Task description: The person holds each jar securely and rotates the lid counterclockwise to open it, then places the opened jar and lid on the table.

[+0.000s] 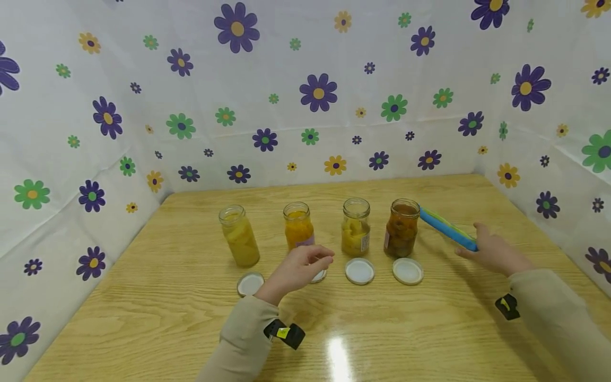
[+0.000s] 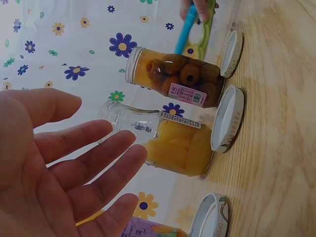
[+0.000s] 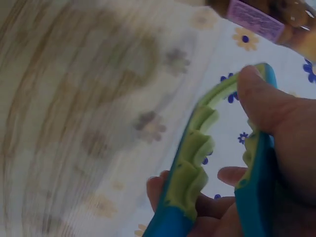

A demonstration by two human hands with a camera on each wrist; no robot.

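My right hand [image 1: 498,253] holds a blue and green jar opener [image 1: 447,229] at the right. In the right wrist view, its green toothed inner sides face each other, with my thumb and fingers around the blue arms. My left hand [image 1: 297,269] hovers palm inward with loose fingers, holding nothing, before the second jar from the left, of orange fruit [image 1: 297,229]. Beside that stand lidless jars of pale yellow fruit [image 1: 242,241], yellow fruit [image 1: 354,236] and dark brown fruit [image 1: 402,233]. The opener's far end appears beside the dark jar; contact is unclear.
Several lids lie inside-up before the jars: a left lid [image 1: 250,284], a lid partly behind my left hand [image 1: 319,276], a middle lid [image 1: 360,271] and a right lid [image 1: 408,271]. A flowered cloth [image 1: 286,63] surrounds the wooden table [image 1: 157,297].
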